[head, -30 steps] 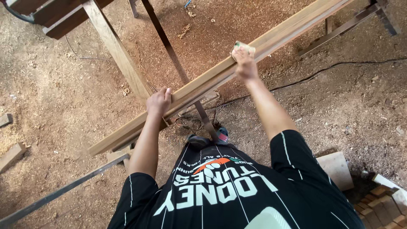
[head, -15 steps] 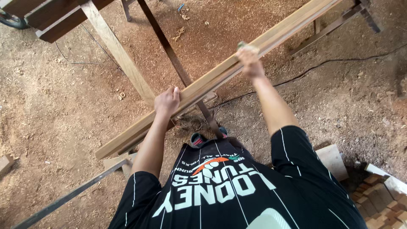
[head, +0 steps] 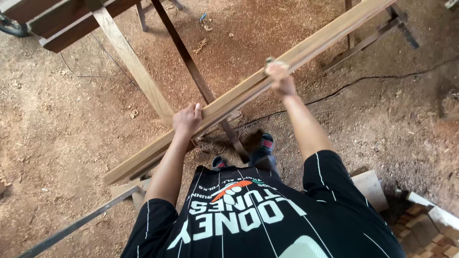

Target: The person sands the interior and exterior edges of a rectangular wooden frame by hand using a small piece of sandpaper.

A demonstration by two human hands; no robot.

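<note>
**Two hands on a long wooden plank above a sawdust floor**

You stand looking down at a long, pale wooden plank (head: 248,88) that runs diagonally from near left to far right, raised off the ground. Your left hand (head: 187,119) rests on the plank's near edge, fingers curled over it, steadying it. Your right hand (head: 281,80) is farther along to the right, closed around a small pale block (head: 276,62) pressed against the plank's top face; what the block is made of cannot be told.

The plank is straight, flat-faced and square-edged, with smooth light grain. Beneath it a dark metal bar (head: 201,81) slants across, and another wooden beam (head: 134,67) crosses at the far left. The floor (head: 71,124) is reddish earth, powdery with sawdust and chips. A thin black cable (head: 363,81) trails across it.

The plank's near left end overhangs, so uneven pressure could likely tip or slide it. The cable near your feet could catch a step.
</note>
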